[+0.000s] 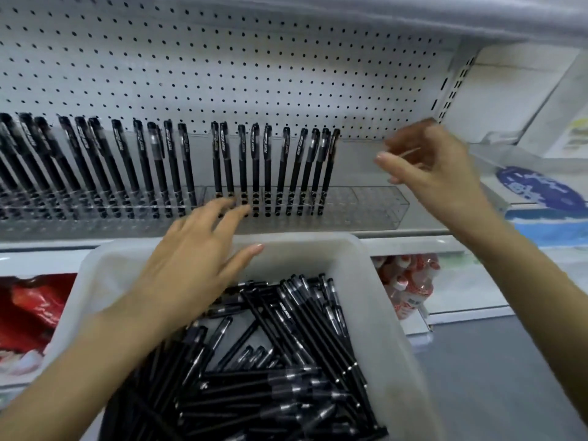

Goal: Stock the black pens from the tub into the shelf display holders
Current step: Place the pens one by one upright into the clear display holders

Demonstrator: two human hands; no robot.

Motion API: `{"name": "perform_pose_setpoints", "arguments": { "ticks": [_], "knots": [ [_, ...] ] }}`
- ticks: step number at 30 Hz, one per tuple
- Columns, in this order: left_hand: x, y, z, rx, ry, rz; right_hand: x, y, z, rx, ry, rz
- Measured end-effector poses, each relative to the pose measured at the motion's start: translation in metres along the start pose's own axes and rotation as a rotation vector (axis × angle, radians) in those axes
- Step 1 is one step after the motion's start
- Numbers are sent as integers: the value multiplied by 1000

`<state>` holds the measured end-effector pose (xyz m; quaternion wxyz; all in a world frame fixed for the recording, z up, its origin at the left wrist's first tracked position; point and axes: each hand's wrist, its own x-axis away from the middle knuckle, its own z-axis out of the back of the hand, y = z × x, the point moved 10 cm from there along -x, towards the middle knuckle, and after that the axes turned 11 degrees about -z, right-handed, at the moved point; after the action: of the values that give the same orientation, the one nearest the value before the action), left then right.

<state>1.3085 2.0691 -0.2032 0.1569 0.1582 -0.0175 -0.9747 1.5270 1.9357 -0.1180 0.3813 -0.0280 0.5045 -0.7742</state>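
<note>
1. Head view: the loose black pens [286, 361] lie criss-crossed in the white tub [380, 313] at 6 o'clock, just below the shelf [413, 232] edge.
2. Standing pens [254, 167] fill the clear display holders [366, 205] from 9 o'clock to just past 12. The holder's right end, towards 2 o'clock, has bare holes.
3. The left hand [191, 259] reaches over the tub's far rim with fingers straight and spread, holding nothing. Its fingertips are at the foot of the standing pens, but I cannot tell whether they touch.
4. The right hand [429, 160] is raised at 2 o'clock beside the last standing pen, its fingers loosely curled and blurred. No black pen shows in it, though I cannot tell whether it pinches anything thin.
5. The step in hand looks like fetching the next pens. To do it well, take a few from the top of the heap, turn them cap up, and drop each tip into one bare hole at the right end — without knocking its neighbours.
6. Counts: one tub, two hands, and about twenty-one standing pens in view, with the row running off at 9 o'clock. At least two holder sections show. The tub pens are too tangled to count — dozens, I judge.
7. Further out are the pegboard [222, 74] at 12 o'clock, red packets [28, 307] at 8 and bottles [407, 281] at 4.
</note>
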Motion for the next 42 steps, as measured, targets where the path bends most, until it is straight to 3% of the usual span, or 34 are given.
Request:
{"name": "perform_pose_setpoints", "arguments": {
  "ticks": [3, 6, 10, 17, 27, 36, 42],
  "knots": [
    [11, -6, -5, -1, -4, 19, 57, 2, -39, -24, -231, -78],
    [19, -11, -10, 19, 6, 63, 103, 33, -88, 175, -425, -219],
    [26, -18, -17, 1, -3, 62, 119, 56, -110, 372, -387, -251],
    [30, -19, -20, -30, 18, 44, 111, 83, -146, 484, -411, -332],
    [27, -14, -21, -27, 18, 55, 117, 99, -161, 396, -539, -434],
    [29, -18, -18, -20, 15, 68, 117, 86, -153, -33, -563, -549],
    [27, -15, -7, 51, 33, 82, 110, 49, -131, -224, -566, -474]
  ]
}}
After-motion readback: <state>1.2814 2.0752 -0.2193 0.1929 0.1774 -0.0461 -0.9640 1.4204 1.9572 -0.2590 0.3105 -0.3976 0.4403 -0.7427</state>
